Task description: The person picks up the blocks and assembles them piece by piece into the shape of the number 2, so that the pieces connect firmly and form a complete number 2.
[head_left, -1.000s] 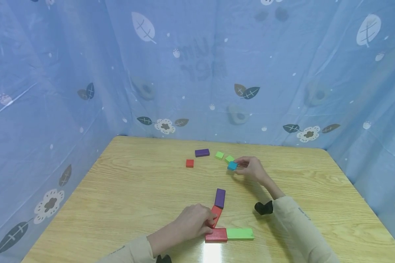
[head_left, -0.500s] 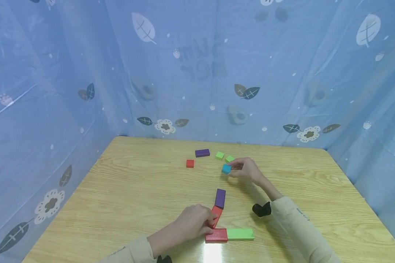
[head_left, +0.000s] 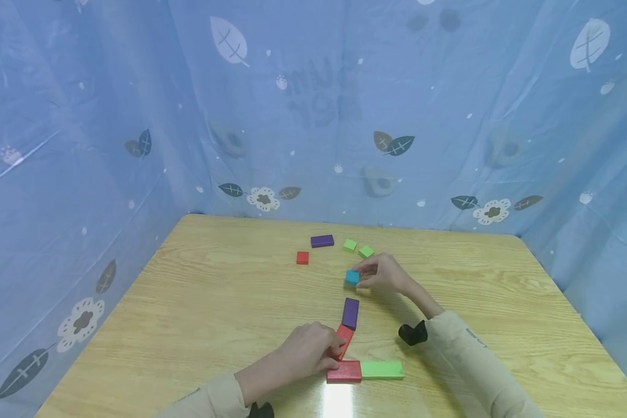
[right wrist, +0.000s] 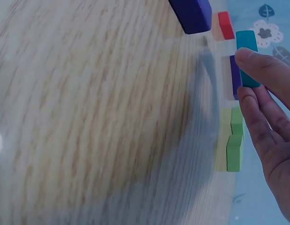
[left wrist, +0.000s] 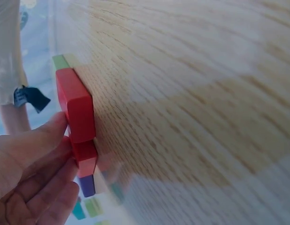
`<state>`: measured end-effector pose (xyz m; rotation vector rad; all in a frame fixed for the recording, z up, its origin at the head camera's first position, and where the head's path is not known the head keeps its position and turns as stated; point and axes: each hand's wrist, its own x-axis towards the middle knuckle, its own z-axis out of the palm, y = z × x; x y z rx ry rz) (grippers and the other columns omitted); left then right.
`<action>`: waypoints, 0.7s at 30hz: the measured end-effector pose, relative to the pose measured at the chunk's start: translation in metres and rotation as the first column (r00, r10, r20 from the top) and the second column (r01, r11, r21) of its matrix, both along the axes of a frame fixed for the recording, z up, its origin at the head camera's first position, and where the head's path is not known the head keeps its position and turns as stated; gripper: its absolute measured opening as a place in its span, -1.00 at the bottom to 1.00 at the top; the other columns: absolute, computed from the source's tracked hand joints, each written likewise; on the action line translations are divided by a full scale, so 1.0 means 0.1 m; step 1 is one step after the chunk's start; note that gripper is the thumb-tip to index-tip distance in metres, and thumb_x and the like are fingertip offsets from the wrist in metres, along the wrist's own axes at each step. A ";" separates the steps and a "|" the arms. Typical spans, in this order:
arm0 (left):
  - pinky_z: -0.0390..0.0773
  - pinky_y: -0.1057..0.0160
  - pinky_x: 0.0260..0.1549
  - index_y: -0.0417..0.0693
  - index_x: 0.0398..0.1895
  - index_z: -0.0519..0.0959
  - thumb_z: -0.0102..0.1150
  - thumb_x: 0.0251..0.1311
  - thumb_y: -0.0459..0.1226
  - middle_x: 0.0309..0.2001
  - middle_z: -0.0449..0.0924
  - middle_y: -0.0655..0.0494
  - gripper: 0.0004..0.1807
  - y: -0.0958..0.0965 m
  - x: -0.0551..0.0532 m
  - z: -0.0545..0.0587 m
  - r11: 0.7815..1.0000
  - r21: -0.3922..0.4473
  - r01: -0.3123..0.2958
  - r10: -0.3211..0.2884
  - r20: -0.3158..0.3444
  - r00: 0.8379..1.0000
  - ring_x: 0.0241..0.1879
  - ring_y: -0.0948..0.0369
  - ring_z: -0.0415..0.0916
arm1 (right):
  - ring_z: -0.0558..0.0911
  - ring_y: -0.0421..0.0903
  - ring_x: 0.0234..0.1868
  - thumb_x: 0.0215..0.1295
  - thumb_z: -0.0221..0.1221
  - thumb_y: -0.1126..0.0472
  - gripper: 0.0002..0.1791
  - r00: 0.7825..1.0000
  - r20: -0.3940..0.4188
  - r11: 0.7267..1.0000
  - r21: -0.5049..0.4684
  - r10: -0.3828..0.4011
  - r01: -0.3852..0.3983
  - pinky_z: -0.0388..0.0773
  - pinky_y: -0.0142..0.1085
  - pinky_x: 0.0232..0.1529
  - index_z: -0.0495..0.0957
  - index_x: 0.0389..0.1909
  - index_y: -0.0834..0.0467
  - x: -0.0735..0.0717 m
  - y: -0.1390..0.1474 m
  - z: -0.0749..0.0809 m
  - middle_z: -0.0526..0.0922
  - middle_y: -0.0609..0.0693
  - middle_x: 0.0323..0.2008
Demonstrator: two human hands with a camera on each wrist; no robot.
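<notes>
Pinched between my right hand's (head_left: 385, 274) thumb and fingers is a small blue block (head_left: 352, 277), held above the table beyond a purple block (head_left: 350, 313). That purple block meets a slanted red block (head_left: 345, 339), whose near end sits by a second, level red block (head_left: 343, 371). A light green block (head_left: 382, 370) adjoins the level one end to end. My left hand (head_left: 307, 349) rests at the corner of the two red blocks. In the left wrist view its thumb (left wrist: 53, 127) touches the nearer red block (left wrist: 77, 101), with relaxed fingers beside the other.
Farther back on the wooden table (head_left: 214, 302) lie a purple block (head_left: 322, 241), a small red block (head_left: 302, 258) and two small green blocks (head_left: 350, 245). A blue patterned curtain (head_left: 292, 116) hangs behind and at both sides.
My right hand has carried the blue block left and nearer, from beside the green blocks to a spot just beyond the standing row's purple block. My left hand stays in place.
</notes>
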<state>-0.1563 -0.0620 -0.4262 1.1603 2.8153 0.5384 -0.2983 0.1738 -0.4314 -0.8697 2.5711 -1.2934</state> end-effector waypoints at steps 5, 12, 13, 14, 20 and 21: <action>0.39 0.58 -0.46 0.04 -0.42 0.72 0.46 -0.06 -0.14 -0.35 0.68 0.34 -0.84 0.00 -0.01 0.00 1.000 0.002 0.007 -0.007 -0.017 1.000 -0.36 0.48 0.53 | 0.69 0.05 -0.20 0.00 0.41 0.36 -0.67 0.998 -0.041 0.998 0.034 0.055 -0.053 0.61 -0.29 -0.17 0.66 -0.16 0.35 -0.01 0.00 -0.03 0.70 0.20 -0.19; 0.41 0.56 -0.44 0.04 -0.41 0.72 0.46 -0.05 -0.14 -0.36 0.68 0.34 -0.84 0.00 0.00 0.01 1.000 0.007 0.019 -0.019 -0.021 1.000 -0.36 0.48 0.53 | 0.69 0.06 -0.18 0.01 0.40 0.38 -0.70 0.993 -0.043 0.994 0.042 0.107 -0.105 0.61 -0.29 -0.17 0.67 -0.18 0.35 -0.01 0.01 -0.07 0.70 0.20 -0.20; 0.41 0.56 -0.45 0.05 -0.41 0.72 0.46 -0.05 -0.14 -0.36 0.68 0.34 -0.84 0.00 0.00 0.01 1.000 0.006 0.018 -0.018 -0.022 1.000 -0.36 0.48 0.53 | 0.69 0.07 -0.18 0.01 0.39 0.40 -0.71 0.993 -0.037 0.993 0.036 0.115 -0.114 0.61 -0.29 -0.17 0.67 -0.18 0.36 -0.01 0.01 -0.07 0.70 0.21 -0.20; 0.41 0.56 -0.45 0.05 -0.41 0.72 0.46 -0.05 -0.14 -0.36 0.68 0.34 -0.84 0.00 0.00 0.01 1.000 0.006 0.017 -0.017 -0.021 1.000 -0.36 0.48 0.53 | 0.69 0.07 -0.18 0.02 0.38 0.40 -0.72 0.991 -0.038 0.992 0.034 0.125 -0.124 0.61 -0.29 -0.16 0.67 -0.19 0.36 -0.01 0.01 -0.08 0.70 0.21 -0.19; 0.43 0.55 -0.42 0.04 -0.41 0.72 0.46 -0.06 -0.15 -0.33 0.69 0.32 -0.84 -0.01 0.01 0.02 1.000 0.014 0.024 -0.024 -0.030 0.999 -0.33 0.45 0.55 | 0.66 0.09 -0.12 0.04 0.36 0.41 -0.75 0.980 -0.035 0.980 0.034 0.196 -0.195 0.57 -0.30 -0.07 0.68 -0.21 0.34 -0.02 0.03 -0.12 0.69 0.19 -0.19; 0.43 0.55 -0.43 0.04 -0.41 0.71 0.46 -0.06 -0.15 -0.33 0.68 0.32 -0.84 -0.01 0.01 0.02 1.000 0.014 0.025 -0.024 -0.033 0.999 -0.33 0.46 0.55 | 0.65 0.11 -0.11 0.04 0.36 0.41 -0.76 0.978 -0.034 0.978 0.029 0.205 -0.204 0.57 -0.28 -0.05 0.68 -0.21 0.34 -0.02 0.03 -0.12 0.69 0.19 -0.19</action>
